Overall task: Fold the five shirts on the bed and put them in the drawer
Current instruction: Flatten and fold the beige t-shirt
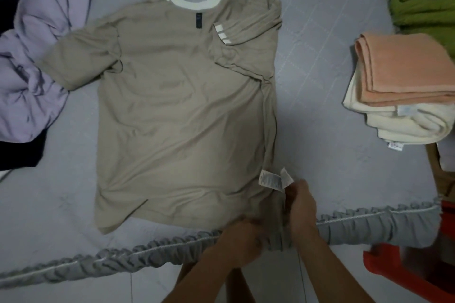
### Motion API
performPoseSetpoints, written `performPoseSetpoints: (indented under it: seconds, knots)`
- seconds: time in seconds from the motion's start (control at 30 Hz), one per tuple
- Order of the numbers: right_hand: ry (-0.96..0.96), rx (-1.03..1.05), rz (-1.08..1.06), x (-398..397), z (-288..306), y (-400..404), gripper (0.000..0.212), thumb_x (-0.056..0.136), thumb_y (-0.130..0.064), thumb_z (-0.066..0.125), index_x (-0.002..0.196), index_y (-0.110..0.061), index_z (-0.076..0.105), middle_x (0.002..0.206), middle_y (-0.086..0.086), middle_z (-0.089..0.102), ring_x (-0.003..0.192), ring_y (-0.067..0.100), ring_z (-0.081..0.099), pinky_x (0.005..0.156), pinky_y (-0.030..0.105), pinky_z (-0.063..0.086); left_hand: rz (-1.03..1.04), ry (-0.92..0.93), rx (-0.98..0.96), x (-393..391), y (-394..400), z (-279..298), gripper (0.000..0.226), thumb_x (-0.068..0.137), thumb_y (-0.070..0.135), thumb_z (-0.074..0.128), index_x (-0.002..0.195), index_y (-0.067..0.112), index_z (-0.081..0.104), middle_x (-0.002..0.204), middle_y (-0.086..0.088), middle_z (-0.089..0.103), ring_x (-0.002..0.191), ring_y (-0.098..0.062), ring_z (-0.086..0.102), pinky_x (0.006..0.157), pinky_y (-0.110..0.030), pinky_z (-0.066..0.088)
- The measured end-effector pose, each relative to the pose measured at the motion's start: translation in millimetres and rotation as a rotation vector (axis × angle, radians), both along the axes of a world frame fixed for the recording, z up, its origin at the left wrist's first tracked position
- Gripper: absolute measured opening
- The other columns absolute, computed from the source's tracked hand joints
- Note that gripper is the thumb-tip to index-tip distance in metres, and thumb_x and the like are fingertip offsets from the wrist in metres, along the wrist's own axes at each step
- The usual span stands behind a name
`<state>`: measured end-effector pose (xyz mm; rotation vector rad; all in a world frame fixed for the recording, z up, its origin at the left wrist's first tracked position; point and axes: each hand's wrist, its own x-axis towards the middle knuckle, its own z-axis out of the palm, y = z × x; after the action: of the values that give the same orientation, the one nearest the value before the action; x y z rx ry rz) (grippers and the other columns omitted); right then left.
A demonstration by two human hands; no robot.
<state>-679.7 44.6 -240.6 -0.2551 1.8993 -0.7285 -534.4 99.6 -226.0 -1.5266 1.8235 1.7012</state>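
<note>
A beige shirt (177,110) with a white collar lies spread flat on the grey bed (332,56), its right sleeve and side folded inward. My right hand (301,204) grips the shirt's lower right hem beside its white care tags. My left hand (240,236) holds the same hem just to the left, at the bed's front edge. A folded peach shirt (403,66) lies on a folded cream shirt (394,120) at the right edge of the bed. A crumpled lilac garment (37,44) and a black one (17,155) lie at the left.
The bed's ruffled grey edge (110,258) runs across the front. A green cloth (423,0) lies at the back right. A red plastic object (406,270) and a brown frame (440,174) stand on the floor to the right of the bed.
</note>
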Motion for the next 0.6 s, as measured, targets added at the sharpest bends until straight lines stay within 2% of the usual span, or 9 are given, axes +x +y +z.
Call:
performPoseSetpoints:
  seconds: [0.1,0.23,0.27,0.33,0.37,0.47,0.5,0.53,0.6]
  knots:
    - [0.208,-0.078,0.43,3,4,1,0.027,0.089,-0.047,0.064,0.105,-0.025,0.062,0.105,-0.004,0.067,0.096,0.015,0.063,0.081,0.031,0.047,0.257,0.024,-0.098,12,-1,-2,0.032,0.081,0.027,0.053,0.107,0.017,0.069,0.106,-0.008,0.067,0.099,-0.027,0.063,0.083,-0.03,0.047]
    - [0.169,-0.076,0.626,12,1,-6,0.05,0.084,-0.04,0.075,0.125,-0.029,0.048,0.108,-0.013,0.058,0.094,0.009,0.059,0.071,0.012,0.042,0.541,-0.093,-0.431,24,-8,-6,0.041,0.08,0.012,0.065,0.12,0.022,0.065,0.114,-0.002,0.059,0.102,-0.021,0.055,0.09,-0.031,0.044]
    - [0.181,-0.086,0.642,12,-1,-6,0.042,0.086,-0.036,0.073,0.12,-0.03,0.05,0.105,-0.013,0.059,0.09,0.007,0.06,0.066,0.008,0.041,0.529,-0.157,-0.497,27,-11,-7,0.046,0.079,0.015,0.067,0.124,0.024,0.062,0.12,-0.001,0.057,0.106,-0.021,0.052,0.093,-0.032,0.043]
    - [0.199,-0.06,0.582,8,1,-9,0.012,0.093,-0.035,0.065,0.102,-0.03,0.058,0.099,-0.007,0.065,0.087,0.008,0.062,0.064,0.011,0.041,0.377,-0.284,-0.504,32,-16,-8,0.061,0.078,0.029,0.067,0.136,0.033,0.049,0.135,0.003,0.046,0.119,-0.02,0.044,0.1,-0.034,0.037]
    - [0.157,-0.042,0.476,3,0,-8,0.012,0.095,-0.041,0.06,0.096,-0.029,0.062,0.096,-0.003,0.068,0.084,0.009,0.063,0.065,0.016,0.043,0.257,-0.352,-0.474,35,-17,-9,0.07,0.078,0.037,0.066,0.142,0.037,0.039,0.141,0.004,0.038,0.125,-0.02,0.039,0.103,-0.034,0.032]
    - [-0.018,0.188,0.258,-11,-1,3,0.054,0.091,-0.068,0.046,0.096,-0.019,0.068,0.092,0.001,0.071,0.086,0.02,0.068,0.08,0.033,0.057,-0.038,-0.478,-0.41,41,-12,-16,0.086,0.075,0.046,0.061,0.149,0.039,0.018,0.143,0.001,0.031,0.125,-0.023,0.035,0.101,-0.037,0.027]
    - [-0.045,0.266,0.23,-15,-3,8,0.058,0.092,-0.069,0.042,0.097,-0.016,0.065,0.094,0.005,0.069,0.091,0.026,0.067,0.087,0.04,0.056,-0.095,-0.485,-0.402,43,-10,-19,0.085,0.075,0.045,0.06,0.149,0.038,0.018,0.14,-0.001,0.034,0.123,-0.025,0.038,0.099,-0.039,0.028]
    - [-0.05,0.32,0.201,-18,-4,12,0.056,0.096,-0.064,0.04,0.099,-0.013,0.063,0.096,0.01,0.068,0.093,0.029,0.066,0.092,0.046,0.055,-0.139,-0.479,-0.396,45,-9,-21,0.082,0.076,0.044,0.059,0.148,0.037,0.019,0.137,-0.001,0.037,0.12,-0.026,0.04,0.099,-0.04,0.029]
    - [0.002,0.321,0.189,-19,-4,18,0.05,0.103,-0.046,0.041,0.094,-0.003,0.064,0.088,0.016,0.069,0.082,0.032,0.065,0.089,0.05,0.055,-0.2,-0.44,-0.379,50,-9,-25,0.07,0.08,0.043,0.054,0.144,0.037,0.025,0.131,0.0,0.046,0.118,-0.026,0.045,0.099,-0.041,0.028]
